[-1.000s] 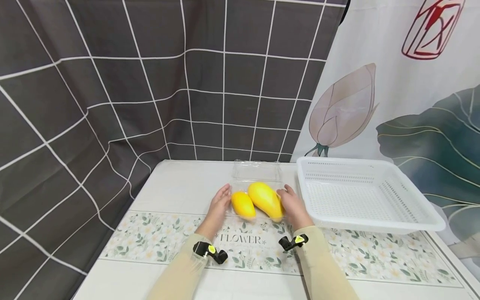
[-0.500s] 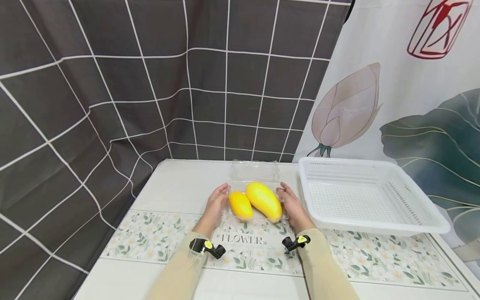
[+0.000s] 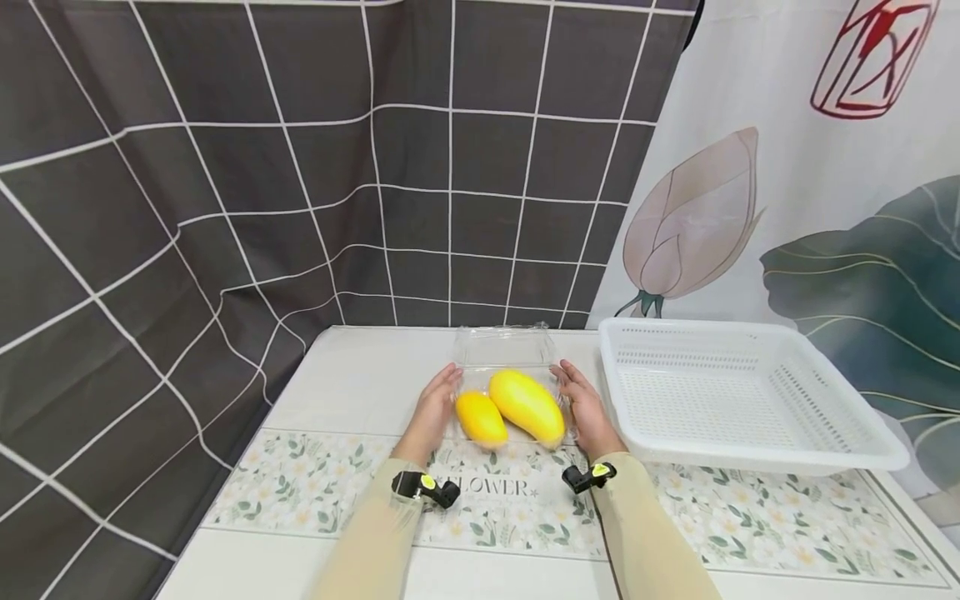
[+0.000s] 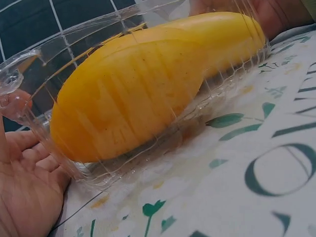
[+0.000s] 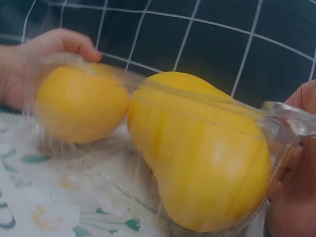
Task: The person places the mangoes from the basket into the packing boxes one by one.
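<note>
An opened clear plastic clamshell container (image 3: 472,380) rests on the table, its lid (image 3: 502,346) folded back away from me. Inside lie two mangoes: a smaller orange-yellow mango (image 3: 482,419) on the left and a larger yellow mango (image 3: 527,407) on the right, tilted toward each other. My left hand (image 3: 431,417) grips the container's left side, thumb at the rim in the left wrist view. At the opposite side, my right hand (image 3: 588,417) holds the edge, its thumb by the clear rim in the right wrist view and fingers partly hidden behind the plastic.
A white perforated plastic basket (image 3: 742,400) stands to the right of my right hand. The white table (image 3: 345,375) has a floral printed band with lettering (image 3: 491,486) in front of the container. A dark grid-patterned curtain (image 3: 487,217) hangs behind the table.
The container and mangoes have shifted slightly left on the table. My right fingers have moved from beside the larger mango to the container's edge. The head view has tilted slightly.
</note>
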Demonstrator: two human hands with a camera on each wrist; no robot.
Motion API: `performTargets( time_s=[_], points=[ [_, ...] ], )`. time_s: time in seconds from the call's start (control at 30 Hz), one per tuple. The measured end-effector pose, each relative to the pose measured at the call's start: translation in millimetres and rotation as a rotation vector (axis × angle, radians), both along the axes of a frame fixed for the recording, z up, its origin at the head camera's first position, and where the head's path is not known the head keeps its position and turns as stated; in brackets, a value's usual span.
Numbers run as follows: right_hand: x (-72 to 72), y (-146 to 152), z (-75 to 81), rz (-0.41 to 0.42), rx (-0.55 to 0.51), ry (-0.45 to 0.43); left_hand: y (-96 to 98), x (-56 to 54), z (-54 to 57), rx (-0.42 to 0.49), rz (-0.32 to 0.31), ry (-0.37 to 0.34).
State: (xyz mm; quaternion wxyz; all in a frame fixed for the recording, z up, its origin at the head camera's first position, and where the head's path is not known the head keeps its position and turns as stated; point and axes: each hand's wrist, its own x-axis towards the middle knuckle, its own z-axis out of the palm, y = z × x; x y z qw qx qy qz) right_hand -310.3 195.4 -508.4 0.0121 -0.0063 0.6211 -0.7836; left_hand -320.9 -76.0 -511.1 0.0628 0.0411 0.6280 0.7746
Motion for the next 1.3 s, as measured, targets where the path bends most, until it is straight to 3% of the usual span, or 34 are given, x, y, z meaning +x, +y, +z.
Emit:
performTargets(
  time_s=[0.3,0.63,0.83,1.0,1.3],
  points=[
    [-1.2,-0.7,-1.0,0.025,-0.181,0.053,-0.2,-1.0,2.9,0.05,-0.023,0.021],
    [-1.3,3.6,0.0,0.07,-0.255,0.076,2.8,-0.9,4.1,0.145,-0.015,0.064],
    [-1.6,4.0,0.7,0.07,-0.256,0.081,3.3,0.3,5.3,0.159,-0.002,0.069],
    [-0.3,4.3,-1.0,0.064,-0.252,0.113,2.1,-0.1,3.1,0.23,-0.011,0.096],
    [-1.1,2.5,-1.9,0.05,-0.178,0.145,0.6,0.8,2.7,0.29,0.012,0.092]
  ],
)
